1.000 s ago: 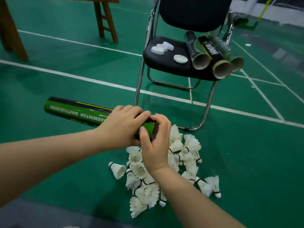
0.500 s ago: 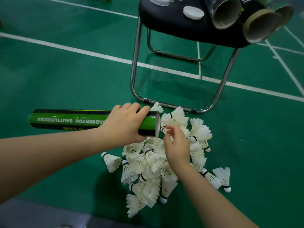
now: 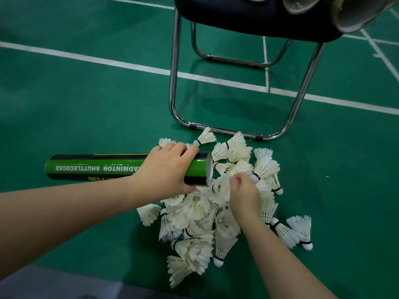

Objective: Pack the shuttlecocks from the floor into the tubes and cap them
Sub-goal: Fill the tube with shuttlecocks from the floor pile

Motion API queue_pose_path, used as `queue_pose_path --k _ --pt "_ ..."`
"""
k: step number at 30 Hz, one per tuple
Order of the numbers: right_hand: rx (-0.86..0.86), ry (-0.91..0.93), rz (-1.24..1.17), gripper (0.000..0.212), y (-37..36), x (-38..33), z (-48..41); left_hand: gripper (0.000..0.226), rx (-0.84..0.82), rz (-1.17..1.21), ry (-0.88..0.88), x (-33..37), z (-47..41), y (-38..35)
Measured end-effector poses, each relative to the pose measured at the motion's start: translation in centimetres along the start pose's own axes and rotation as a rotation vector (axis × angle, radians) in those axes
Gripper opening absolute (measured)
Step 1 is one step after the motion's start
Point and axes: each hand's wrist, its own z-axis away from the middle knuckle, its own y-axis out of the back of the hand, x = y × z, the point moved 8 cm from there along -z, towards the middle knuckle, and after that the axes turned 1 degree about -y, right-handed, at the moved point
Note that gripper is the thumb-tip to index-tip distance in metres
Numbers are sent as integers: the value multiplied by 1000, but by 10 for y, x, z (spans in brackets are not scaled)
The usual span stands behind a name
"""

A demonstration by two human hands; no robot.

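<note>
Left hand (image 3: 166,169) fingers wrap green-black cardboard tube (image 3: 95,167); right hand (image 3: 244,195) fingers pinch white feather shuttlecock (image 3: 220,188) at tube mouth

— Changed since a second ago?
— Right grip (image 3: 244,195) off the mouth of the green tube (image 3: 97,168). Now lower, in the pile of shuttlecocks (image 3: 194,234), pinching a shuttlecock (image 3: 221,188) just beside that mouth.
— And the tube?
— Levelled from its earlier slant; open end uncovered.
— The view?
— Tipped downward and closer: only the seat edge and legs of the chair (image 3: 259,18) left at the top.
</note>
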Motion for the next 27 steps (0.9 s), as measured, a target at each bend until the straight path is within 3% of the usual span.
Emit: queue_pose_path --k 3,6,9,13,16,17,19,22,25,27 --pt "44 -147 -331 19 15 3 -3 76 -12 8 25 -8 6 -1" --pt "-28 -374 -772 17 9 8 -5 73 -11 22 46 -13 8 1" --pt "-149 -388 -1041 26 7 -12 1 73 -23 36 64 -15 9 2" --pt "-297 -247 -1011 27 10 -50 13 74 -25 43 70 -16 12 4" --pt "-329 -111 -774 10 9 -72 21 77 -21 68 69 -12 14 7" --pt "-267 -50 -621 7 11 -77 23 79 -26 76 67 -9 14 7" --pt "-47 88 -374 21 20 -83 28 83 -35 80 66 -5 15 8" --pt "180 272 -413 27 34 -97 48 82 -39 82 72 -3 16 9" --pt "-3 342 -558 15 22 -106 52 78 -35 106 80 -7 14 9" --pt "-288 389 -571 34 3 -116 57 75 -33 91 95 -14 13 8"
